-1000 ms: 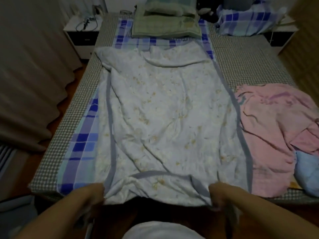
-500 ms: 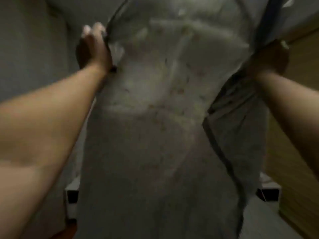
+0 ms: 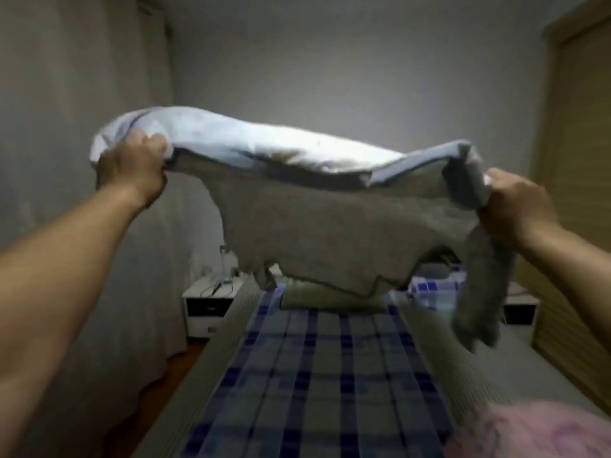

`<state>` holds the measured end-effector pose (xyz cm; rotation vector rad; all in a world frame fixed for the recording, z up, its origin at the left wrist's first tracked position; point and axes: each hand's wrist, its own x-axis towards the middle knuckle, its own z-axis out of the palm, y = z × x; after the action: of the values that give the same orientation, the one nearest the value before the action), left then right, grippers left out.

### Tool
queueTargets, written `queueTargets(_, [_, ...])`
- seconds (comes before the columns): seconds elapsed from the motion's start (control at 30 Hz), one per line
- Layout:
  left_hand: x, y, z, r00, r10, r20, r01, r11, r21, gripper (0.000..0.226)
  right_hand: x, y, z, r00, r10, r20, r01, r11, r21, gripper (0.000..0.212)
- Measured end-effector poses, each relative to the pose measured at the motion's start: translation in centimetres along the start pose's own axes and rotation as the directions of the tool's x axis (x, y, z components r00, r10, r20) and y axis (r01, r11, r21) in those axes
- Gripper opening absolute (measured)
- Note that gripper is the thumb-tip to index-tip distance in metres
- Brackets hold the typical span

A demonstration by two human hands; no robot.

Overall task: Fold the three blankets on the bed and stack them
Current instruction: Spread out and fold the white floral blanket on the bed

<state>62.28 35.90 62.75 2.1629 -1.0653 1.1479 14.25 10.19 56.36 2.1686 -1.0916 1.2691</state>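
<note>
Gripping one near corner of the white blanket (image 3: 330, 226) in the left hand (image 3: 132, 170), fingers curled round the bunched edge; pinching the opposite corner in the right hand (image 3: 515, 209), a loose tail of cloth dangling below it. Holding both arms out and well apart, high above the bed (image 3: 205, 368).

Billowing in mid-air now, where a second ago lying spread flat over the checked sheet (image 3: 330, 375), and half a second ago hanging raised right in front of the camera. Flinging outward and away, the far edge floating clear of the mattress, just above the green pillow (image 3: 330, 300) at the far end.

Shaking out, by the look of it, rather than folding: probably flattening wrinkles and squaring the cloth before a first fold. No fold made yet on this blanket, so the task sitting at an early stage.

Waiting at the near right on the bed, the pink blanket (image 3: 535, 431), crumpled and untouched. Not showing in view, the third blanket.

Standing at the far left beside the bed, a white nightstand (image 3: 208, 305).
</note>
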Motion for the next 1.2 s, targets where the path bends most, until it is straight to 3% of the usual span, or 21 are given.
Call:
queueTargets(0.13, [-12.3, -3.8, 3.7, 0.973, 0.165, 0.162, -0.178, 0.981, 0.071, 0.036, -10.5, 0.3, 2.0, 0.972, -0.157, 0.175, 0.173, 0.982, -0.082, 0.031])
queueTargets(0.2, [-17.7, -5.5, 5.2, 0.947, 0.201, 0.251, -0.224, 0.972, 0.067, 0.034, -14.7, 0.4, 3.4, 0.938, -0.14, 0.317, 0.2, 0.966, -0.165, 0.041])
queueTargets(0.27, [-22.3, -7.0, 6.5, 0.91, 0.193, 0.367, -0.234, 0.97, 0.07, 0.028, -18.1, 0.8, 4.1, 0.918, -0.046, 0.394, 0.138, 0.968, -0.208, 0.041])
queueTargets(0.37, [-27.8, -8.5, 9.0, 0.796, 0.202, 0.571, -0.269, 0.962, 0.035, 0.017, -21.8, 1.9, 4.5, 0.871, 0.19, 0.454, -0.057, 0.955, -0.292, 0.031])
queueTargets(0.5, [-33.7, -9.6, 13.9, 0.708, 0.296, 0.641, -0.299, 0.948, -0.108, 0.029, -26.2, 2.6, 6.0, 0.777, 0.304, 0.551, -0.078, 0.915, -0.395, 0.018])
queueTargets(0.63, [-40.6, -12.1, 18.6, 0.586, 0.397, 0.707, -0.396, 0.901, -0.177, 0.048, -31.6, 2.1, 8.5, 0.666, 0.299, 0.683, 0.038, 0.901, -0.432, 0.025])
queueTargets(0.73, [-45.6, -13.5, 21.2, 0.454, 0.372, 0.81, -0.36, 0.908, -0.215, 0.058, -36.9, 1.8, 9.8, 0.595, 0.3, 0.745, 0.084, 0.899, -0.43, 0.026])
queueTargets(0.8, [-48.4, -13.3, 22.0, 0.389, 0.351, 0.852, -0.366, 0.907, -0.207, 0.057, -39.9, 1.3, 10.0, 0.542, 0.332, 0.772, 0.101, 0.886, -0.452, 0.027])
queueTargets(0.87, [-50.8, -12.7, 21.7, 0.276, 0.34, 0.899, -0.364, 0.903, -0.23, 0.053, -42.6, 0.8, 9.7, 0.479, 0.365, 0.799, 0.135, 0.868, -0.477, 0.025])
queueTargets(0.93, [-53.7, -12.7, 21.8, 0.241, 0.316, 0.918, -0.406, 0.892, -0.2, 0.048, -44.9, 0.1, 9.0, 0.42, 0.398, 0.815, 0.117, 0.867, -0.484, 0.027])
queueTargets(1.0, [-55.9, -12.4, 21.4, 0.229, 0.324, 0.918, -0.347, 0.908, -0.234, 0.04, -46.9, -0.2, 8.1, 0.397, 0.426, 0.813, 0.074, 0.868, -0.491, 0.033])
queueTargets(1.07, [-57.6, -12.5, 20.7, 0.299, 0.38, 0.875, -0.257, 0.915, -0.31, 0.043, -49.2, -0.1, 7.3, 0.336, 0.466, 0.818, 0.065, 0.856, -0.514, 0.042])
queueTargets(1.13, [-59.0, -12.7, 20.0, 0.352, 0.334, 0.874, -0.137, 0.942, -0.305, 0.05, -51.3, -0.7, 6.4, 0.217, 0.427, 0.878, 0.096, 0.886, -0.454, 0.06])
queueTargets(1.17, [-59.7, -12.9, 19.6, 0.334, 0.314, 0.889, -0.098, 0.949, -0.299, 0.054, -52.2, -1.2, 5.9, 0.151, 0.385, 0.91, 0.168, 0.897, -0.408, 0.063])
queueTargets(1.2, [-60.7, -13.0, 19.1, 0.28, 0.318, 0.906, -0.119, 0.948, -0.296, 0.055, -52.9, -2.0, 5.2, 0.029, 0.332, 0.943, 0.241, 0.913, -0.328, 0.058])
